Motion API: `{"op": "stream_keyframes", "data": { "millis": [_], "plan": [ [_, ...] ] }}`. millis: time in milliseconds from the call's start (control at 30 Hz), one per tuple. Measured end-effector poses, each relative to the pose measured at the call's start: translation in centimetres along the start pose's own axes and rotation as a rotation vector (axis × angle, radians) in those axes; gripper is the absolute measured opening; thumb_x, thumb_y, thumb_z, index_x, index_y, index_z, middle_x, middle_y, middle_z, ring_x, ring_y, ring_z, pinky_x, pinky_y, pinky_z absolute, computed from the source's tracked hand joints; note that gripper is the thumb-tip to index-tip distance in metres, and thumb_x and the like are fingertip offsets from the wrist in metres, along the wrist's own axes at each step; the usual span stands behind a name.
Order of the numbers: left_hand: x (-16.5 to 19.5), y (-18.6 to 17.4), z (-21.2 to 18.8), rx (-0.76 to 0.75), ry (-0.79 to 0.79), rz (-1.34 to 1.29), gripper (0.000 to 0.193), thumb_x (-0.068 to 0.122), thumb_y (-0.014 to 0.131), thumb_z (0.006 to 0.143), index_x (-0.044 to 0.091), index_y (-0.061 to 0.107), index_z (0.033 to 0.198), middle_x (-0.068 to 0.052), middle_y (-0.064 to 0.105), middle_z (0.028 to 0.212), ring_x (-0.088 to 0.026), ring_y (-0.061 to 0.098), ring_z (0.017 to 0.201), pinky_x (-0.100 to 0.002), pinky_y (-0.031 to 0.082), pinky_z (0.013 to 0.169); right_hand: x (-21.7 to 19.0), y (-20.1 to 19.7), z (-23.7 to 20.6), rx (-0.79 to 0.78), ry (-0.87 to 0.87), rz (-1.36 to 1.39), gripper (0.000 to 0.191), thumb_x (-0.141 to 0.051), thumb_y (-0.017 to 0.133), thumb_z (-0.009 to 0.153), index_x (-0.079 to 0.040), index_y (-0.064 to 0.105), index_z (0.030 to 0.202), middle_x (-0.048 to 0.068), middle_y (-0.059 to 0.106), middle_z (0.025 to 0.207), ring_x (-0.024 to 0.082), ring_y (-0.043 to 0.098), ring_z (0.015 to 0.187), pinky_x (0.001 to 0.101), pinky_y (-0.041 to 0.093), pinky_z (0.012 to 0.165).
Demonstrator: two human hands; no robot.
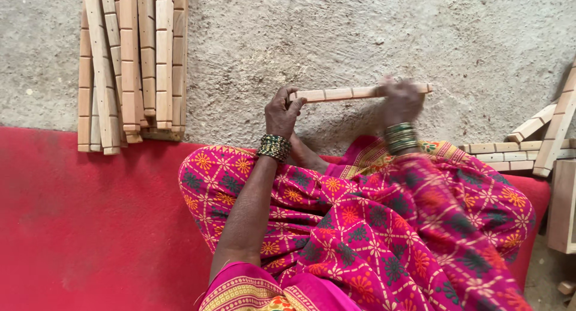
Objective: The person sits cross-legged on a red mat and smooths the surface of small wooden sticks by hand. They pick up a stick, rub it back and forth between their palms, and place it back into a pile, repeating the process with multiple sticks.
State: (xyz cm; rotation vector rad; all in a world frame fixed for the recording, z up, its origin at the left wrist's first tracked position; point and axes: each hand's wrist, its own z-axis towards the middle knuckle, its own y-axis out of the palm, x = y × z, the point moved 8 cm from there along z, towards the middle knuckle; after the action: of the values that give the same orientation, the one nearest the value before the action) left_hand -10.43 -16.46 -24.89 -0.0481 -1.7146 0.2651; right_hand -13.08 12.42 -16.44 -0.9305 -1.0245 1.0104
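**Both hands on a notched wooden strip above the lap**

Rough grey concrete floor [336, 35] fills the upper half of the frame, with a red mat [90, 227] spread across the lower half. Nearest the camera, at the bottom centre, lies the person's lap, draped in a bright pink cloth patterned with orange and green flowers [384, 227]. Above it, mid-frame, the left hand [282, 114], with a stack of green and gold bangles [275, 147] at the wrist, is curled closed around the left end of a pale, narrow wooden strip with crosswise grooves [345, 93]. The right hand [401, 102], also bangled, covers the strip near its right end; it is blurred, so its fingers look folded over the wood, but how tightly cannot be told. The strip lies level, just beyond the knees and above the concrete.

Judging from this hold, the work goes best if the left hand pins its end firmly so the strip cannot twist, while the right hand travels straight along the length, with even pressure.

Farther off, at the upper left, a pile of similar long grooved wooden strips [129, 65] lies side by side, partly over the mat's edge. At the right edge, several more strips [528, 149] lie crossed, beside a plain wooden block [563, 206].
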Motion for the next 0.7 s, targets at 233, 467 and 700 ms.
{"op": "stream_keyframes", "data": {
  "millis": [233, 467, 700],
  "plan": [
    [-0.8, -0.4, -0.3, 0.005, -0.03, -0.074, 0.022, 0.017, 0.076, 0.09, 0.011, 0.073, 0.111, 0.0, 0.075, 0.082, -0.005, 0.071, 0.065, -0.021, 0.06, 0.056, -16.3, -4.2, -6.3, 0.024, -0.529, 0.295, 0.043, -0.008, 0.057, 0.093, -0.007, 0.064, 0.135, 0.012, 0.065, 0.112, 0.026, 0.061, 0.1, 0.0311, 0.058, 0.073],
    [-0.3, -1.0, -0.2, 0.032, -0.048, -0.131, 0.026, 0.018, 0.079, 0.088, 0.009, 0.072, 0.112, 0.001, 0.071, 0.073, -0.004, 0.066, 0.06, -0.021, 0.054, 0.052, -13.5, -0.8, -6.0, 0.024, -0.647, 0.208, 0.05, -0.001, 0.057, 0.089, -0.008, 0.058, 0.139, 0.011, 0.061, 0.105, 0.025, 0.06, 0.096, 0.0349, 0.057, 0.07],
    [2.1, -1.7, -0.4, 0.06, -0.058, -0.033, 0.027, 0.028, 0.079, 0.089, 0.01, 0.073, 0.108, 0.001, 0.067, 0.069, -0.005, 0.063, 0.056, -0.022, 0.054, 0.047, 1.2, 6.7, -0.5, 0.026, -0.352, 0.001, 0.029, -0.016, 0.072, 0.098, -0.018, 0.075, 0.126, 0.011, 0.065, 0.101, 0.026, 0.06, 0.089, 0.0365, 0.058, 0.064]
  ]
}}
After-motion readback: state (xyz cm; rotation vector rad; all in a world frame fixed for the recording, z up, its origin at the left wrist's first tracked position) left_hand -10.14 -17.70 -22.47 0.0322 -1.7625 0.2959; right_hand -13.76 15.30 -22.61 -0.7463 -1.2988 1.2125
